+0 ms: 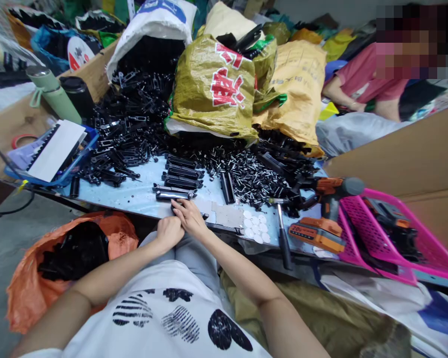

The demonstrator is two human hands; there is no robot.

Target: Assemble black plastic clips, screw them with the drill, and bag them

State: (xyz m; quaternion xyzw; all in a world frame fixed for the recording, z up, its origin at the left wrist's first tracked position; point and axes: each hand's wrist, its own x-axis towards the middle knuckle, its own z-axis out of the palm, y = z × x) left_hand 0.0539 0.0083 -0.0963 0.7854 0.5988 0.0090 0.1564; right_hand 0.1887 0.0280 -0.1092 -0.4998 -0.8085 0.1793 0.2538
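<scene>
At the front edge of the table, my left hand (170, 231) is closed, its fingers curled out of sight. Touching it, my right hand (190, 218) bends its fingers over something dark that is mostly hidden. A small black end (205, 216) shows just past my right hand. Right behind my fingers lies a long black part (176, 193), with several similar black parts (182, 171) in a row beyond it. Another black part (227, 188) stands lengthwise to the right. Beside my right hand are a grey plate (227, 217) and white round discs (255, 227).
A hammer (282, 238) and an orange cordless drill (323, 214) lie right, beside a pink basket (429, 243). Small screws (250, 171) and black pieces (130, 119) are heaped behind. An orange sack (115, 228) stands below left. Another person (381, 74) sits across.
</scene>
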